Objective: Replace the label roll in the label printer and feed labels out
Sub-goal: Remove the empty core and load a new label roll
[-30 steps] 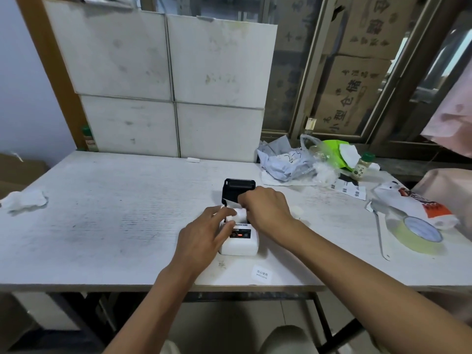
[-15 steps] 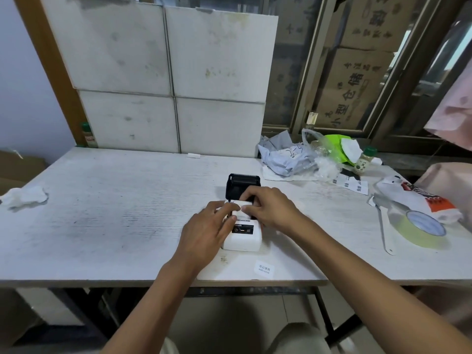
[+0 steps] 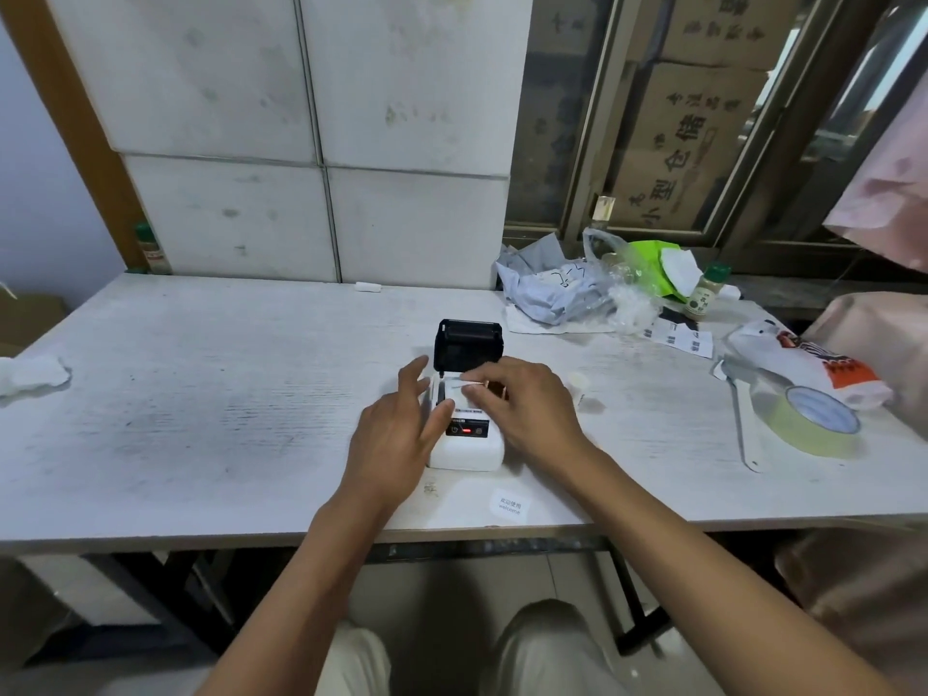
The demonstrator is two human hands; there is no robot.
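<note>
Hands [image 3: 396, 434] astride open label printer [image 3: 467, 444]

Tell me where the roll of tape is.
The tape roll lies flat on the table at the far right, beside the white-and-orange bag, well right of the printer.

Your label printer [image 3: 466, 444] is smooth white plastic, its lid [image 3: 468, 345] matt black plastic. Table [image 3: 201, 394] is scuffed, rough white-painted wood. Tape roll [image 3: 816, 419] looks glossy; label [image 3: 509, 504] is paper.
</note>
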